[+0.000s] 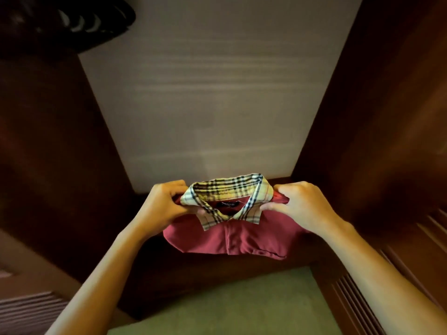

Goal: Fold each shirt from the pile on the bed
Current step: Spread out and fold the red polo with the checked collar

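Note:
A folded red polo shirt [227,238] with a yellow plaid collar [225,189] is held up in front of me, collar at the top and button placket facing me. My left hand [164,204] grips its left shoulder beside the collar. On the other side, my right hand [297,204] grips the right shoulder, thumb on the front. The shirt's lower fold hangs free below the hands. The bed and the pile are not in view.
Dark wooden walls [377,117] of a wardrobe stand on both sides, with a pale back panel [208,97] ahead. Slatted wooden doors [411,262] show at the lower right and lower left. A green surface [242,308] lies below. Dark hangers [79,20] sit at the upper left.

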